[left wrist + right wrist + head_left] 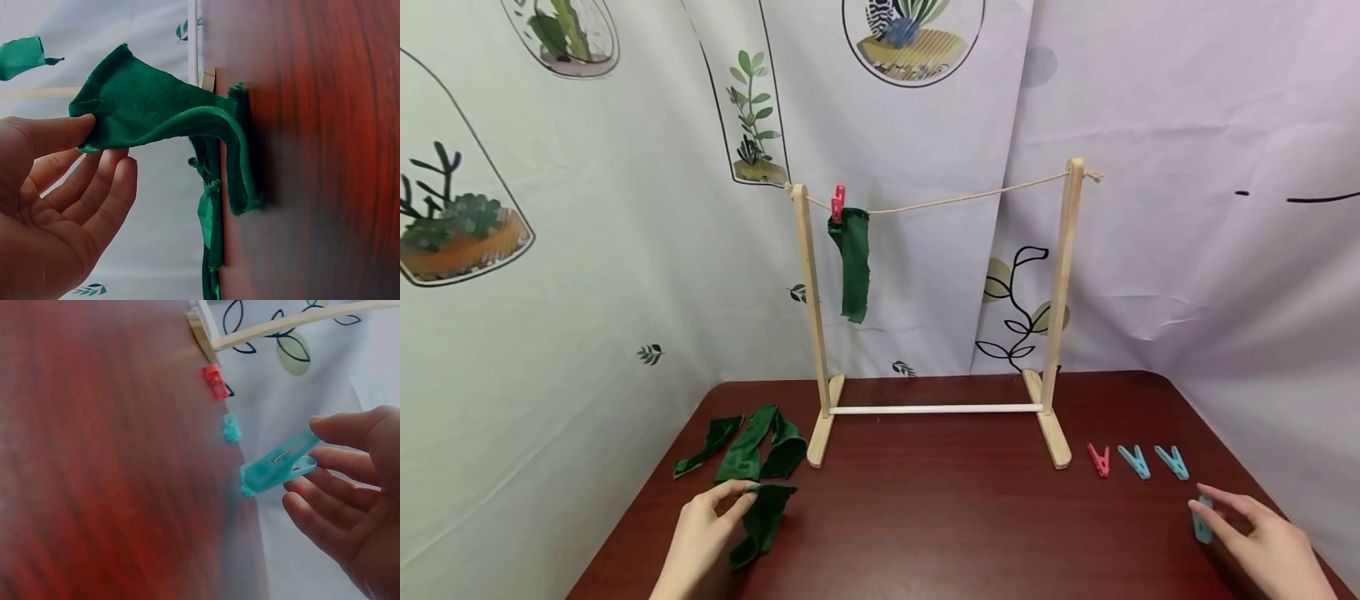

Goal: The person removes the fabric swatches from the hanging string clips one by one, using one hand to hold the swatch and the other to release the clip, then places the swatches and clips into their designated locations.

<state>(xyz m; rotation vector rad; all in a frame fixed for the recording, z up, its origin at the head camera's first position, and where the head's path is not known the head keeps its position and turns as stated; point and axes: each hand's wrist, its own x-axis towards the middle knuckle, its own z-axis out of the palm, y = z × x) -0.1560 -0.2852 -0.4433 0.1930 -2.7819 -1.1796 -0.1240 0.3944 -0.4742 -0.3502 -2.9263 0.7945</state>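
Observation:
At the front left of the table, my left hand (706, 533) pinches the upper edge of a strip of green cloth (763, 521) between thumb and fingers. The left wrist view shows that cloth (144, 100) stretching from the fingertips down to the tabletop. On the other side, my right hand (1262, 533) holds a light blue clothespin (1202, 523) by its handle end. In the right wrist view, thumb and fingers sit on the handles of the clothespin (281, 462). Behind the left hand lie more green cloth pieces (745, 450).
A wooden rack (811, 292) stands at the back with a sagging rope (955, 200) across it. A red clothespin (838, 204) fixes a green cloth (854, 267) near its left end. A red clothespin (1099, 460) and two blue clothespins (1135, 462) lie at right.

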